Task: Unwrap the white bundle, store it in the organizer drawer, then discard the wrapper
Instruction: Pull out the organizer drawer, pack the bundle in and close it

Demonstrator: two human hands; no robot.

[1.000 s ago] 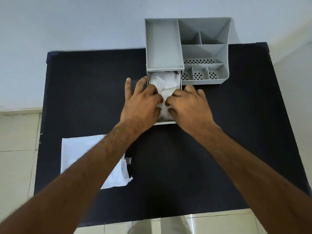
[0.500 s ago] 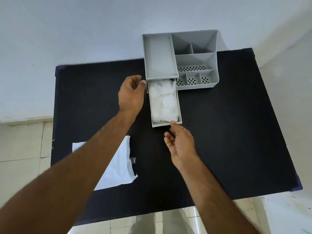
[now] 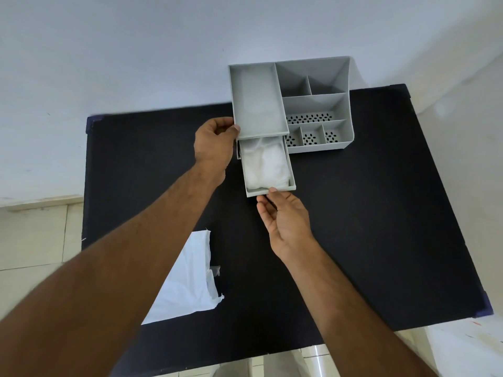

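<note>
White bundle [image 3: 265, 165] material lies unwrapped inside the pulled-out organizer drawer [image 3: 290, 170], filling most of it, soft and crumpled, its near edge against the drawer's front wall. Taking the scene from its biggest parts down: a black table [image 3: 381, 227] fills most of the view, standing against a pale wall [image 3: 122, 50], with tiled floor [image 3: 32, 240] visible at its left and near edges. A grey organizer [image 3: 318, 104] sits at the table's far edge; it has one long tray on its left side and several smaller open compartments on the right, some with perforated floors. The drawer projects toward the person from beneath the long tray. A flat white wrapper [image 3: 190, 281] rests on the near left part of the table, well apart from the organizer and partly hidden by the left forearm. The left hand [image 3: 213, 144] curls against the organizer's left front corner, thumb on the tray's edge, fingers bent in a narrow hold on that corner. The right hand [image 3: 285, 216] is palm-up just in front of the drawer, fingers loosely spread and holding nothing, with a fingertip touching the drawer's front lip.
</note>
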